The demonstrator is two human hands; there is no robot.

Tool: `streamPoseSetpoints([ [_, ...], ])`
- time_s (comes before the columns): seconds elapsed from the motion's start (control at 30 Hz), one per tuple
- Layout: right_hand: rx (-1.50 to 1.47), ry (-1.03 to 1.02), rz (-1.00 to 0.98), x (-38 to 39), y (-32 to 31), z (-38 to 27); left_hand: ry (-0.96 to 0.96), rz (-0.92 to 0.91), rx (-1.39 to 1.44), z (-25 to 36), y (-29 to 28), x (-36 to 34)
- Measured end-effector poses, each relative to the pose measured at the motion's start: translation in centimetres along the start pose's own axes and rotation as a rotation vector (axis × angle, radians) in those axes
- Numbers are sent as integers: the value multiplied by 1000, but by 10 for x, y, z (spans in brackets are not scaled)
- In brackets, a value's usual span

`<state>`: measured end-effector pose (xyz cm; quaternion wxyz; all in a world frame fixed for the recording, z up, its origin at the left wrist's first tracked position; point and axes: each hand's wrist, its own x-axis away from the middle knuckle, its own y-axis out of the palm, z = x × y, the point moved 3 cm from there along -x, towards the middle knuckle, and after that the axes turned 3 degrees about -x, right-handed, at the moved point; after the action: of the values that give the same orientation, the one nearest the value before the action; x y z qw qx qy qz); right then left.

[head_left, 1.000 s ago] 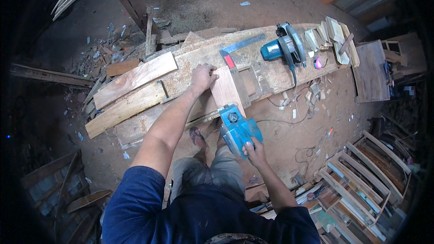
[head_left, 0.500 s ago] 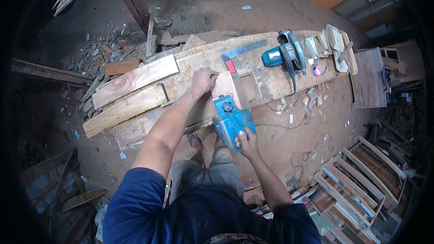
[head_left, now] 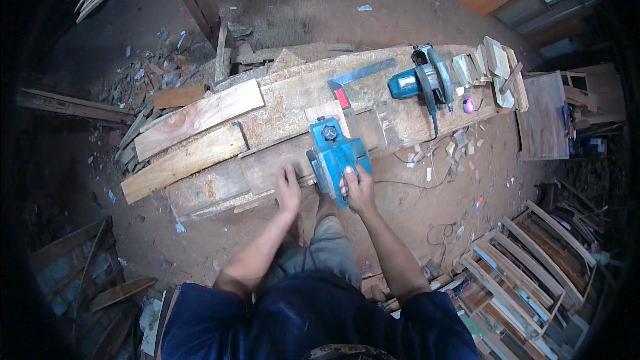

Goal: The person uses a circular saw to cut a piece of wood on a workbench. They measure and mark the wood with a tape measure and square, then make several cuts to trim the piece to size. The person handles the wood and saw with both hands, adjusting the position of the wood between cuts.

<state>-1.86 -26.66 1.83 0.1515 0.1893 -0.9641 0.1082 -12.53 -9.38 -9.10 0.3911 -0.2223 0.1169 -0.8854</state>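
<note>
Planer (head_left: 338,157): blue, on a pale board (head_left: 322,111)
Right hand (head_left: 357,189): wrapped around its handle
Left hand (head_left: 289,190): loosely spread, by the tabletop's (head_left: 373,97) near edge
Saw (head_left: 421,83): far right

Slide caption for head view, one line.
Right hand grips a blue power planer on a pale board; left hand by the near edge of the workbench; circular saw beyond.

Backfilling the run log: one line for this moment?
right hand: holding blue planer; left hand: empty, at bench; planer: over pale board; circular saw: on bench
</note>
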Motion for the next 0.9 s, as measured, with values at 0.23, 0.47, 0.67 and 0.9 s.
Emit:
streamPoseSetpoints([
  [0.23,15,8,13,-28,8,-10,-190,-244,128,-59,17,112],
  [0.47,-11,57,20,-43,14,-12,-214,-319,95,-52,24,108],
  [0.67,29,30,0,-58,20,-21,-265,-301,240,-48,45,101],
  [0.9,3,39,7,-67,25,-24,-268,-248,174,-32,45,77],
])
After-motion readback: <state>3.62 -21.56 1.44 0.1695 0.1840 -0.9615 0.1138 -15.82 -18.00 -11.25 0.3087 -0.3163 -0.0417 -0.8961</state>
